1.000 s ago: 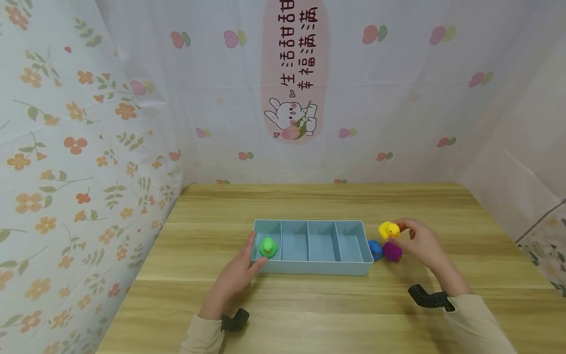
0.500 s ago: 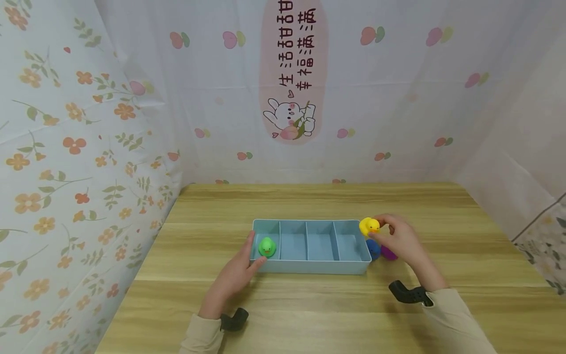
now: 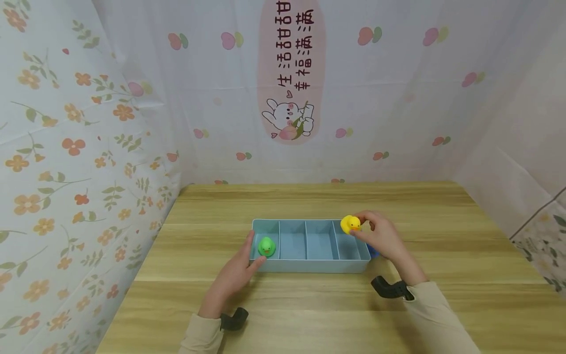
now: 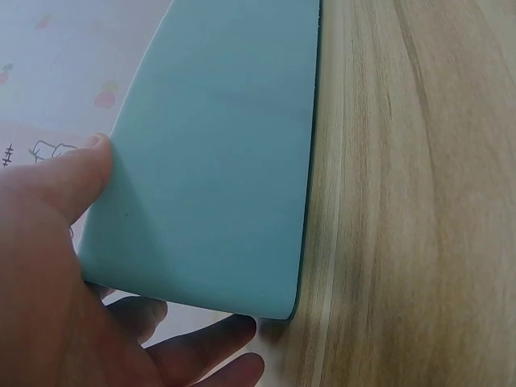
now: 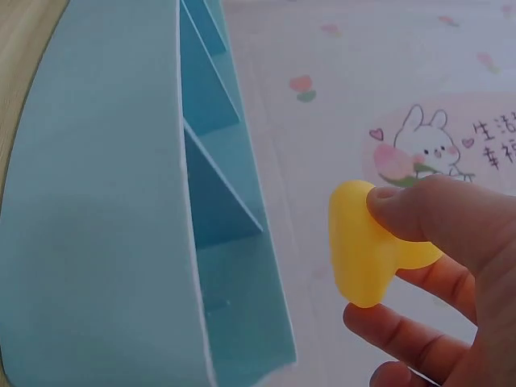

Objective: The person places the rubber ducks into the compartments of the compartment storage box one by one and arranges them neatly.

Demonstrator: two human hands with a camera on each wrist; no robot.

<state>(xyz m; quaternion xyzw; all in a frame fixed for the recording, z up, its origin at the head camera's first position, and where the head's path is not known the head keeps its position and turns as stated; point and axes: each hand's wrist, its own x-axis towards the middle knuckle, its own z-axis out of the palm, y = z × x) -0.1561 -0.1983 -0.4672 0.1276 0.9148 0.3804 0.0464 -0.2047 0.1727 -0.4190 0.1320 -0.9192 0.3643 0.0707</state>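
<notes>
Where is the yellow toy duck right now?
In the head view, the yellow toy duck is pinched in the right hand, appearing over the rightmost compartment of the light-blue divided tray.

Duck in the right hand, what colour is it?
The duck held in the right hand is yellow, clearest in the head view.

Yellow duck [image 3: 351, 224]: one
Green duck [image 3: 267, 247]: one
Blue object [image 3: 374, 251], partly hidden: one
Tray [image 3: 309, 266]: one
Compartments [image 3: 292, 241]: four
Hands [image 3: 234, 275]: two
Wrist devices [image 3: 233, 319]: two
Sleeves [image 3: 201, 334]: two
</notes>
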